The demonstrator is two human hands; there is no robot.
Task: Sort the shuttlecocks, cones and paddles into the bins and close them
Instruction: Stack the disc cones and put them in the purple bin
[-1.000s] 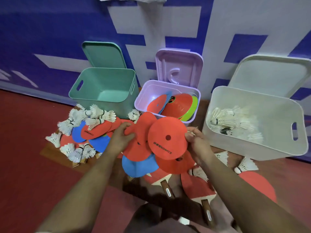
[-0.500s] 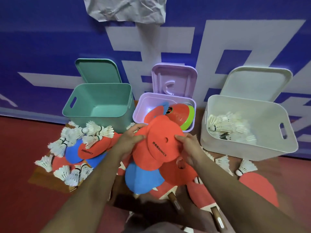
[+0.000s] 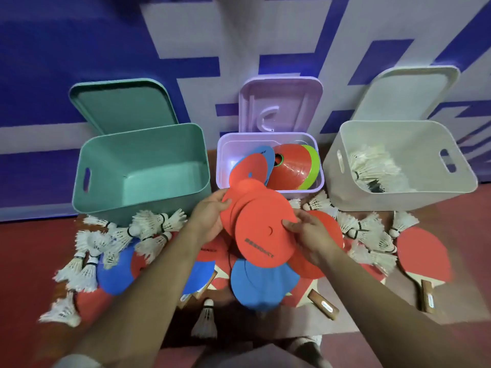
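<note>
The open teal plastic bin [image 3: 140, 166] stands at left, with loose white feather shuttlecocks [image 3: 148, 224] heaped before it. The left hand [image 3: 210, 219] grips the left edge of a fanned stack of flat orange-red disc cones [image 3: 263, 232], fingers curled round it. The right hand [image 3: 310, 235] pinches the stack's right edge. A second ago the hands were spread apart among the discs. Now they are close together, and the stack's top edge overlaps the front rim of the lilac plastic bin [image 3: 268, 134], which holds more cones. The cream plastic bin [image 3: 398, 197] at right holds shuttlecocks.
</note>
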